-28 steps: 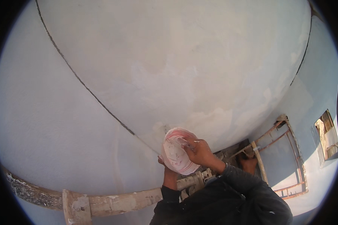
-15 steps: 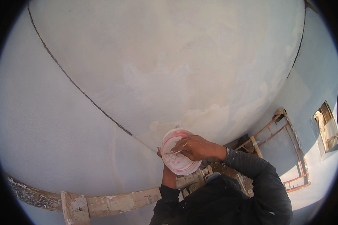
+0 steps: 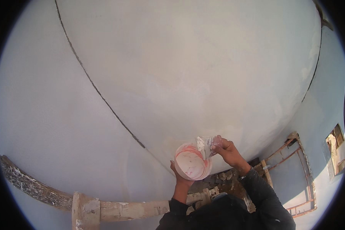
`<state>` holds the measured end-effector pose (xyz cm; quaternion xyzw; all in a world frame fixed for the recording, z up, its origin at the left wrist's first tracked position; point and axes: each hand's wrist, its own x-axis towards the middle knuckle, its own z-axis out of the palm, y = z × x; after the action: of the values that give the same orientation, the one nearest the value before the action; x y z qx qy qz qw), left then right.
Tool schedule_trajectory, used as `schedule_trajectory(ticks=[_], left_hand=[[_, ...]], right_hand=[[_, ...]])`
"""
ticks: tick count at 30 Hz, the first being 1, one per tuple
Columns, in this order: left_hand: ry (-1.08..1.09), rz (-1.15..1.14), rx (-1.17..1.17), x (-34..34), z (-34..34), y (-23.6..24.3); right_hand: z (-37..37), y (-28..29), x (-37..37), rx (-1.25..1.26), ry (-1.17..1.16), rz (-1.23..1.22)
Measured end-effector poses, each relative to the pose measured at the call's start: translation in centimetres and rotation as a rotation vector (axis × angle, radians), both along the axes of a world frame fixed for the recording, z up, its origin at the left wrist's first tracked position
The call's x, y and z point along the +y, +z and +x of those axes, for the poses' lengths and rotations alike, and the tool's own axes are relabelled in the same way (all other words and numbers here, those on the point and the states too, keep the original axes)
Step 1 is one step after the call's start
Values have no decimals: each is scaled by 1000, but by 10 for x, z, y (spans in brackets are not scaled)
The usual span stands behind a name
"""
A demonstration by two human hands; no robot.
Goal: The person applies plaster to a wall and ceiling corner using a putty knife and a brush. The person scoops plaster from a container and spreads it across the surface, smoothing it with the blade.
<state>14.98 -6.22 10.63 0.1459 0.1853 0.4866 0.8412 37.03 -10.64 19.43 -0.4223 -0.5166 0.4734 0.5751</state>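
My left hand grips a pale plastic tub from its left side and underneath. Pink-red streaks mark the inside of the tub, and white putty lies in it. In my right hand is a putty knife, its broad blade smeared with white putty. The blade is at the tub's upper right rim; I cannot tell whether it touches. Close beyond both hands stands a pale plastered wall. A dark groove runs down it, and a pale filled-looking stretch continues from its lower end toward the tub.
A rough wooden beam crosses the lower left, with an upright post against it. Stones and rubble lie below me. To the right are a rusty metal frame, a window opening and another dark groove.
My right hand has risen out of the tub to the right, bringing up the putty knife with white putty on it. The left hand still holds the tub. The view has shifted slightly.
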Motion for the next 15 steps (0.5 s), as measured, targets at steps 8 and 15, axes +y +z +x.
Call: schedule_trajectory(ticks=[8,15], left_hand=[[270,-91,57,10,-4,-20],[441,-34,81,17,-9,-26]], right_hand=[[-27,14,127,-586,-788,703],[-31,-46,254,-1167,-1131,703]])
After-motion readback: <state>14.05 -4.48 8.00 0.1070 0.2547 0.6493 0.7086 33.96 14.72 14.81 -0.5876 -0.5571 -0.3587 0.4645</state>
